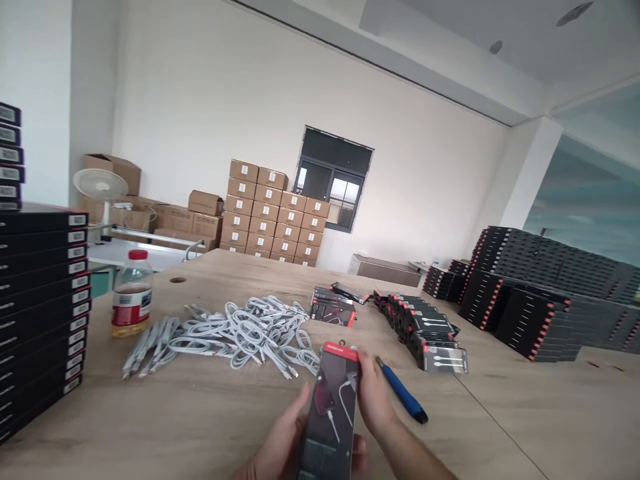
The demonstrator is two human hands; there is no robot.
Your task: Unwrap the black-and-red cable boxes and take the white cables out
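Observation:
Held upright between both hands near the bottom of the view is a black cable box [334, 407] with a red top edge, a hang hook and a printed phone and white cable. My left hand [283, 437] wraps around its lower left side, thumb along the edge. Gripping the upper right edge is my right hand [373, 393]. Just right of that hand lies a blue-handled tool [404, 393] with a dark end. Beyond the box spreads a pile of grey-white charging cables [255, 327], coiled into small bundles.
Small black packages [420, 320] sit in rows at right, with a few more [333, 307] behind the box. Tall stacks of black boxes stand at left [40, 280] and right [535, 313]. A red-capped bottle [133, 300] stands beside the cables. Cartons [267, 212] are piled against the wall.

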